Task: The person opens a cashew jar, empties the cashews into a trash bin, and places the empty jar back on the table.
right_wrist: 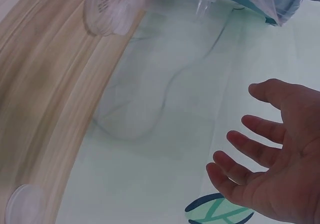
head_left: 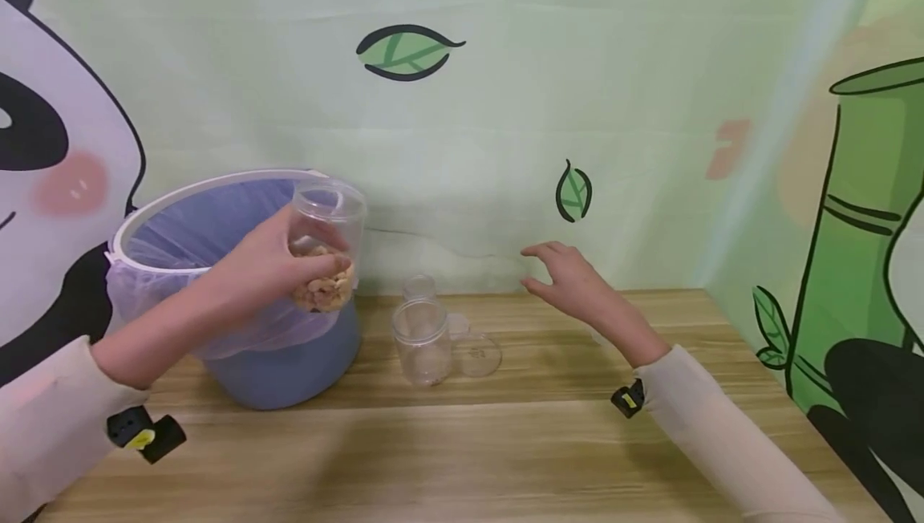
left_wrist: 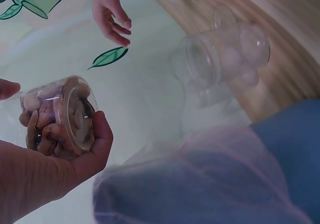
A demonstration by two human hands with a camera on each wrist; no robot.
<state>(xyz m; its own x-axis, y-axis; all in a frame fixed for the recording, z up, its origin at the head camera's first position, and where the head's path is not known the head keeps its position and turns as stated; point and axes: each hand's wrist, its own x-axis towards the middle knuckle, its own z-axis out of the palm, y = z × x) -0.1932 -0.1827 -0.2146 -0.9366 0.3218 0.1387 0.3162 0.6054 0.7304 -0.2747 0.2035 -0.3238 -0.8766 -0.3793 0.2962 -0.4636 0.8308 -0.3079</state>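
Observation:
My left hand (head_left: 277,258) grips a clear plastic jar (head_left: 346,218) near the rim of the lined bin, with thumb and fingers curled round its side. Light brown nut-like pieces (head_left: 323,286) fill the lower part of that jar; their exact kind is hard to tell. The left wrist view shows the same jar (left_wrist: 75,116) and its base close up. My right hand (head_left: 573,278) hovers above the table's back part, fingers loosely bent and holding nothing. A second clear jar (head_left: 422,354) stands on the table between the hands, with a round clear lid (head_left: 478,354) beside it.
The blue bin (head_left: 289,383), with a pale purple bag (head_left: 123,290) over its rim, stands at the left of the wooden table (head_left: 505,459). Another small clear container (head_left: 419,286) sits behind the standing jar. A printed cloth (head_left: 476,146) hangs behind the table.

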